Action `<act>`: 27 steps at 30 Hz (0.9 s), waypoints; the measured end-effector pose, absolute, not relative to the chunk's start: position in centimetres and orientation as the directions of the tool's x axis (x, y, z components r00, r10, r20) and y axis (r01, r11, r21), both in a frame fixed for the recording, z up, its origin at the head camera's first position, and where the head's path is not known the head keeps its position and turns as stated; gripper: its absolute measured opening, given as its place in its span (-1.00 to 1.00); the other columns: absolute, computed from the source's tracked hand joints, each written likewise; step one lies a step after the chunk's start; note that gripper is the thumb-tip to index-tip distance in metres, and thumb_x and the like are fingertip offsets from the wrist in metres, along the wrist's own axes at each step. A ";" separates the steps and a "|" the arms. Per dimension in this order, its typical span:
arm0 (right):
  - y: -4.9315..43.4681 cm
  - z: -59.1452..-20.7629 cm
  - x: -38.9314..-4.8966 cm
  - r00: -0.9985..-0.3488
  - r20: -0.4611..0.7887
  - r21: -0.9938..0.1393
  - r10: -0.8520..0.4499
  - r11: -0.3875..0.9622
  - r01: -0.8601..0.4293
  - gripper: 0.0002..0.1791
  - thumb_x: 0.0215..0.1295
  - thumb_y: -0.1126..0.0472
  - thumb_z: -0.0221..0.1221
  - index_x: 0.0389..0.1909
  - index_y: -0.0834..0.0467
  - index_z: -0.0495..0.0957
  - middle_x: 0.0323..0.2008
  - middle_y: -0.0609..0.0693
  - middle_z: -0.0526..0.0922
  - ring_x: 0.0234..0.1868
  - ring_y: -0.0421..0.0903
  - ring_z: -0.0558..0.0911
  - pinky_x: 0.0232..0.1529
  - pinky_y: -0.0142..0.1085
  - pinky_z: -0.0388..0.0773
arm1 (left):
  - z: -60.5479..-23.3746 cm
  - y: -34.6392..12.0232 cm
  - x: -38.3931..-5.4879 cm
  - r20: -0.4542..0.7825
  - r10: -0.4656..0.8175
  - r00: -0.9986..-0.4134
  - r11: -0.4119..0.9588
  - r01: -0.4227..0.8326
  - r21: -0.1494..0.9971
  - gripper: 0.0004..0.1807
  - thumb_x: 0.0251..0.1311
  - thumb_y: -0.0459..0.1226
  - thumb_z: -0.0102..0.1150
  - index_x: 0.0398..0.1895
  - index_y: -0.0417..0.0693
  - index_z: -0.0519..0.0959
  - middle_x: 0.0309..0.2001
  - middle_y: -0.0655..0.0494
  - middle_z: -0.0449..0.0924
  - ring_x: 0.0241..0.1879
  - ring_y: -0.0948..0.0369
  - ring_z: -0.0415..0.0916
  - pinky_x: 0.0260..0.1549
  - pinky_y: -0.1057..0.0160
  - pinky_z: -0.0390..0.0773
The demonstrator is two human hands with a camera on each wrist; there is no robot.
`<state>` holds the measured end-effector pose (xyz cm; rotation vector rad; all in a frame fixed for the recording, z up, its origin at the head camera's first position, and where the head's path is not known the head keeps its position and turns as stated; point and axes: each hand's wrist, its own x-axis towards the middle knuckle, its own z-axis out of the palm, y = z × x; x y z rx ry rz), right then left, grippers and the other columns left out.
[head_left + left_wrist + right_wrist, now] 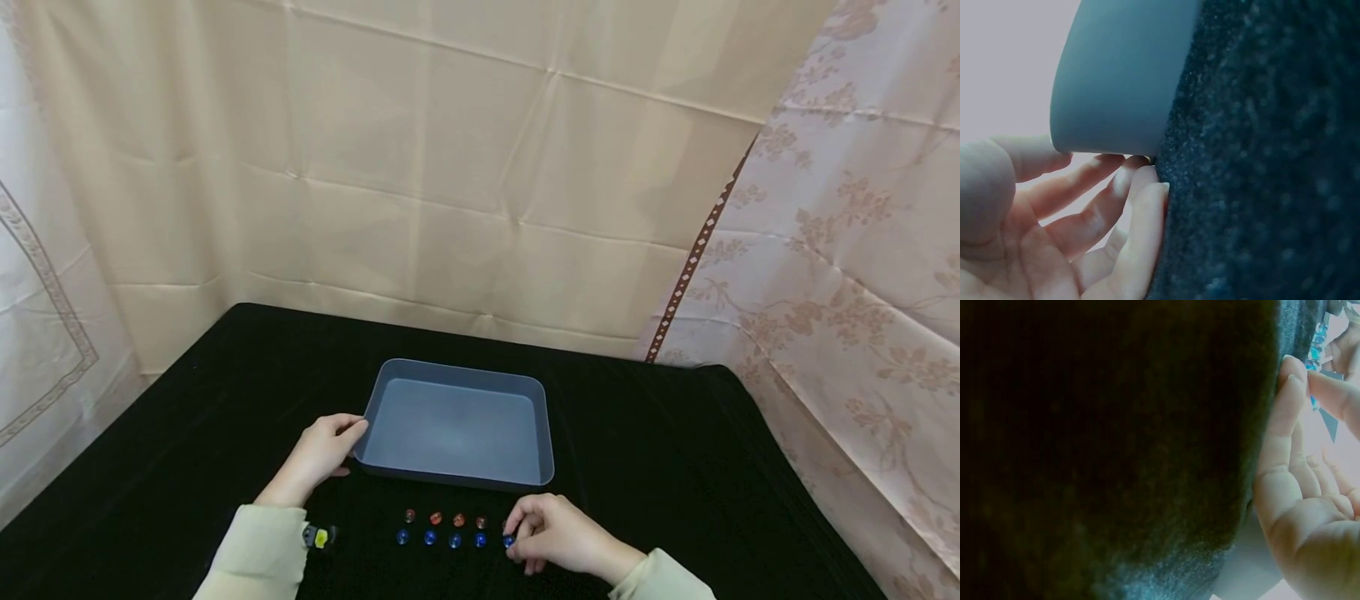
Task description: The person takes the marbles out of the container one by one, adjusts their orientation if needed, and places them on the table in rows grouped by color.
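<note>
My left hand [322, 450] is at the left side of a grey-blue rectangular tray [549, 454]. In the left wrist view its fingertips lie against the tray's outer wall [1122, 81], with the thumb up by the rim. In front of the tray, my right hand [558, 533] pinches a blue glass marble [508, 541] between thumb and index finger, low over the black cloth. That marble is at the right end of a row of several blue marbles [455, 541]. Behind them runs a row of several reddish marbles [459, 520], its right end close to my right fingers.
Black cloth [660, 467] covers the table. A beige curtain [450, 167] hangs behind it, with a floral curtain [862, 250] on the right and a white one [45, 333] on the left. A small dark device with a yellow patch [321, 538] sits at my left cuff.
</note>
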<state>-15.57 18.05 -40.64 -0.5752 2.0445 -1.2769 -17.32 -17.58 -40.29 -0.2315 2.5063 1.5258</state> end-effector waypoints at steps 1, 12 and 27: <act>18.0 -40.6 -15.6 -0.691 -0.298 -0.901 -0.658 0.433 -0.024 -0.85 0.18 0.38 0.23 -0.21 0.30 0.58 -0.42 0.20 0.73 -0.55 -0.21 0.63 -0.54 -0.42 0.61 | -40.3 -17.6 -17.3 -0.248 -0.031 -0.968 0.455 -0.234 0.859 -0.52 0.49 -0.15 -0.11 0.24 -0.37 0.41 0.01 -0.22 0.58 -0.10 0.03 0.59 -0.20 0.05 0.72; 17.9 -40.7 -15.6 -0.697 -0.299 -0.895 -0.651 0.444 -0.031 -0.85 0.15 0.41 0.22 -0.23 0.29 0.59 -0.44 0.16 0.73 -0.56 -0.22 0.62 -0.55 -0.45 0.59 | -40.3 -17.6 -17.4 -0.246 -0.035 -0.969 0.456 -0.234 0.859 -0.52 0.50 -0.14 -0.11 0.24 -0.35 0.42 0.01 -0.22 0.58 -0.10 0.04 0.59 -0.20 0.05 0.72; 17.6 -40.9 -15.3 -0.719 -0.310 -0.881 -0.623 0.472 -0.030 -0.86 0.13 0.39 0.30 -0.27 0.25 0.61 -0.51 0.03 0.68 -0.57 -0.18 0.62 -0.58 -0.40 0.57 | -40.2 -17.6 -17.4 -0.244 -0.027 -0.969 0.461 -0.229 0.857 -0.52 0.50 -0.15 -0.12 0.24 -0.36 0.42 -0.01 -0.21 0.59 -0.11 0.05 0.60 -0.20 0.06 0.72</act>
